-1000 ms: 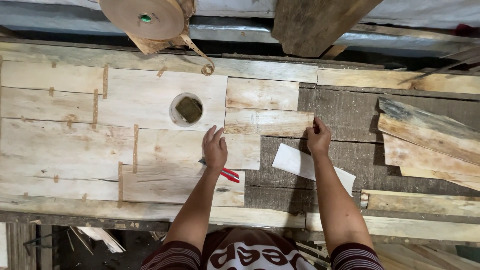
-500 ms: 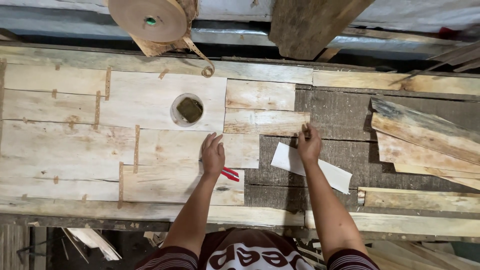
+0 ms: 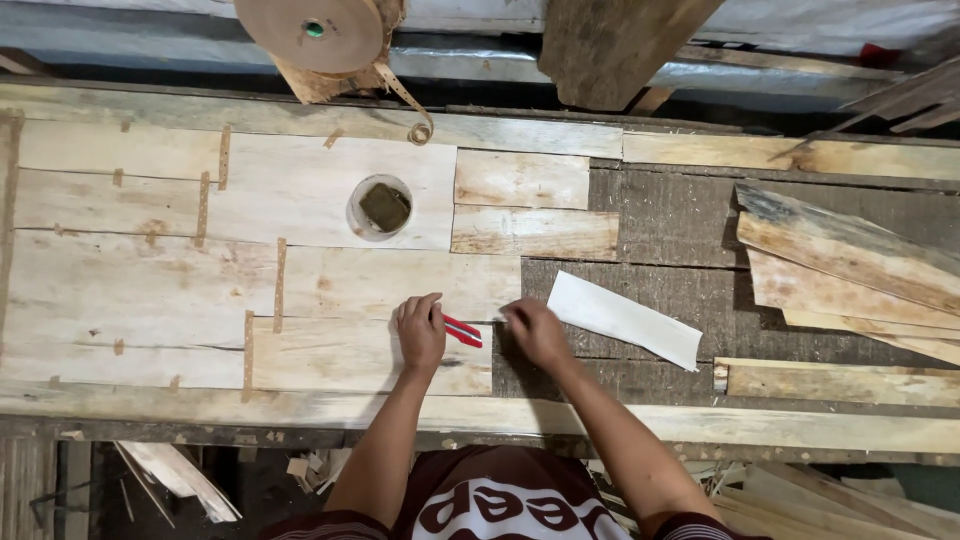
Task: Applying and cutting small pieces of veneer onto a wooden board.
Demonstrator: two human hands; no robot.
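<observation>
Lying flat on the pale wooden sheets [image 3: 330,290], the red-handled tool [image 3: 462,331] sits between the two hands, its handles poking out from under the left hand [image 3: 421,334]. That hand rests palm down over the tool's near end, fingers loosely curled; whether it actually grips the tool cannot be told. The right hand [image 3: 537,332] is just beside the tool on its other side, fingers bunched and pressed down at the sheet's edge, holding nothing that shows. A white strip [image 3: 625,320] lies flat just past the right hand, tilted, on the darker bench surface [image 3: 660,215]. Farther from the tool, toward the back of the bench, a round clear cup [image 3: 380,208] with a dark sponge-like block inside stands on the sheets. Beyond the cup a roll of brown tape [image 3: 315,30] hangs. Well away from the tool, past the white strip, rough wooden slats [image 3: 850,260] are stacked.
</observation>
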